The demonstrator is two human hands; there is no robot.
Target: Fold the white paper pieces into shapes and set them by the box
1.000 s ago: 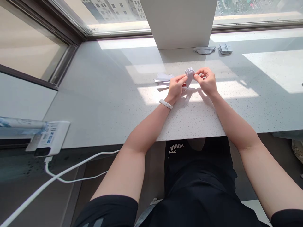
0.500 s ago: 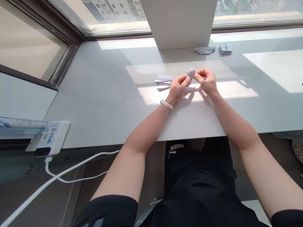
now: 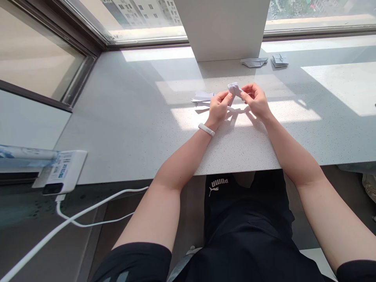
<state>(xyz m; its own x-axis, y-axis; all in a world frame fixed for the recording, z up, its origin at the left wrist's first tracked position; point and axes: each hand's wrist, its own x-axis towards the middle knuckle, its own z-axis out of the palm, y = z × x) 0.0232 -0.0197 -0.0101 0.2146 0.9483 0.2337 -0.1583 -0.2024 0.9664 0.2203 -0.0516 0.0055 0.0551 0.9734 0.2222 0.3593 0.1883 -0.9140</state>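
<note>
A small folded piece of white paper (image 3: 234,89) is held up above the stone counter (image 3: 141,117) between my two hands. My left hand (image 3: 219,107) pinches its lower part with thumb and fingers. My right hand (image 3: 255,101) grips its right side with the fingertips. Part of the fold is hidden by my fingers. A loose stack of white paper (image 3: 202,98) lies on the counter just left of my left hand. Two folded grey-looking paper pieces (image 3: 254,62) (image 3: 279,60) lie farther ahead, near the window.
A white pillar (image 3: 221,27) stands on the counter's far side, in front of the window glass. A white power bank (image 3: 63,172) sits at the left with a white cable (image 3: 88,209) trailing down. A white band (image 3: 206,129) circles my left wrist.
The folded paper has shifted slightly left and up and now tilts more. My fingers have changed their grip on it, and my right hand has moved slightly up.
</note>
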